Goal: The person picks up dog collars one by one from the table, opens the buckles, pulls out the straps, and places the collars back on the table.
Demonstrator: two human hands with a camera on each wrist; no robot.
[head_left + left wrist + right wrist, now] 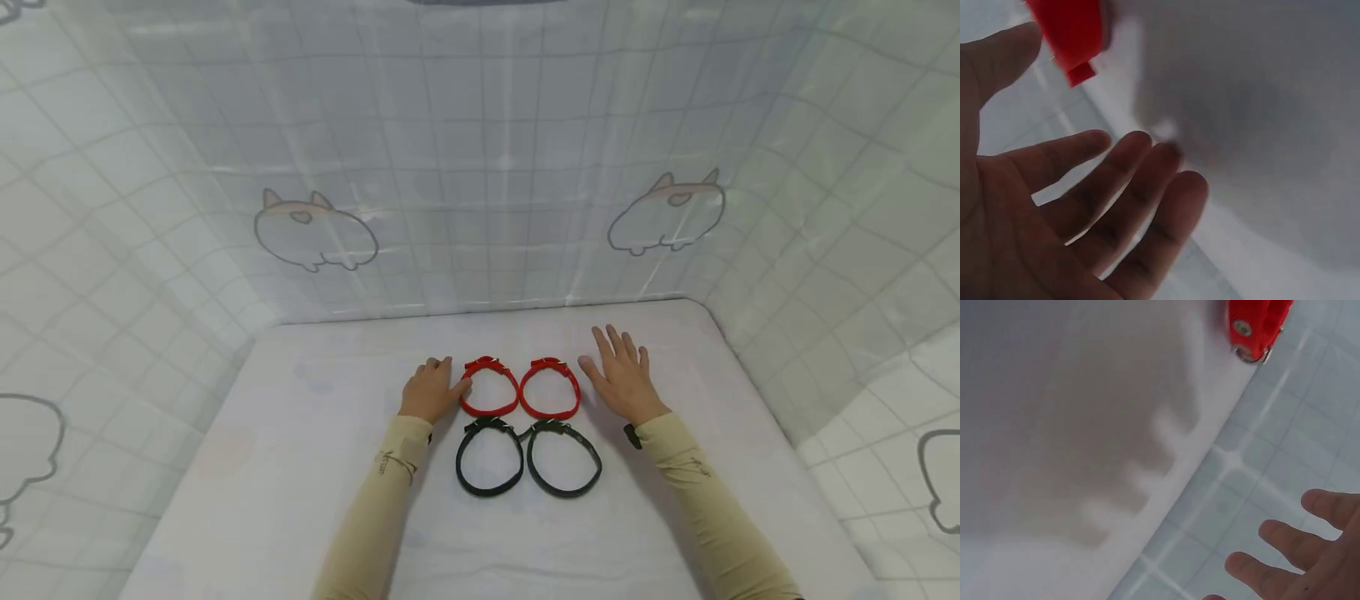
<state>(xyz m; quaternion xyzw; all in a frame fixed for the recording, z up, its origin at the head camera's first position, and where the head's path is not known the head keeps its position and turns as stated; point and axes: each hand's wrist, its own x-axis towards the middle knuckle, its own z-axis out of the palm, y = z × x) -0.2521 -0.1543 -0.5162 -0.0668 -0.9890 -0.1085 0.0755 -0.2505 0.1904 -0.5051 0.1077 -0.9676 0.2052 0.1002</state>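
Two red buckled collars (489,412) lie side by side on the white table, each fastened into a loop. Nearer the body, two dark green buckled collars (489,492) form a second row. My left hand (429,390) is left of the left red collar, its thumb at the band; whether it touches, I cannot tell. In the left wrist view its fingers are loosely bent, holding nothing, with part of a red collar (1075,34) beyond the thumb. My right hand (626,379) hovers right of the right red collar, fingers spread, nothing held. A red collar (1257,325) shows in the right wrist view.
The white tabletop (315,467) extends around the collars. Behind its far edge hangs a grid-patterned curtain (480,217) with cartoon animal drawings, which also runs along both sides. A dark band (632,436) is on the right wrist.
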